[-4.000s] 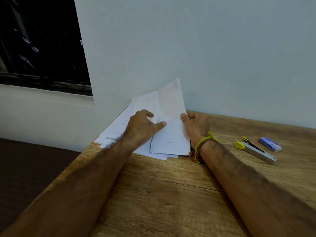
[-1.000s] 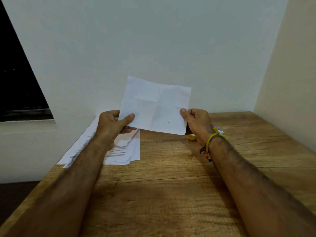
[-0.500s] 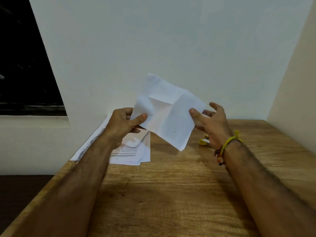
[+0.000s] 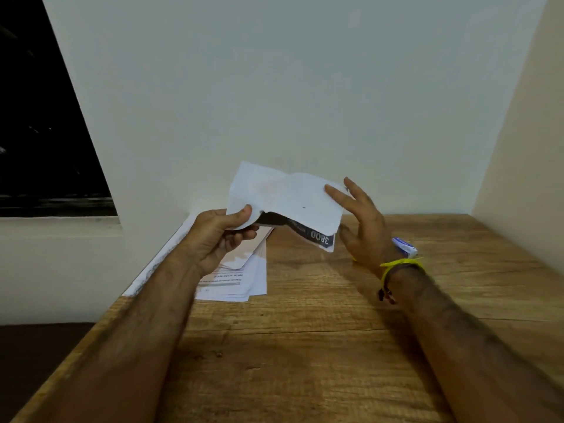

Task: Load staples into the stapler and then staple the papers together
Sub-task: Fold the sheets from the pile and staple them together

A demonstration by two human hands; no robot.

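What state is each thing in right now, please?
Sheet: held up off the table, creased, lower edge curling.
Left hand: pinches the sheet.
Right hand: fingers straight, touching the sheet's edge.
Paper stack: lying fanned on the table.
Staple box: lying on the table.

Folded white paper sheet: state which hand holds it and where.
The left hand pinches the folded white paper sheet at its lower left corner; the right hand's straight fingers only touch its right edge.

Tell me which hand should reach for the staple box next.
Right. The right hand is open, its fingers only touching the sheet, and the box lies just beside that wrist. The left hand is pinching the sheet.
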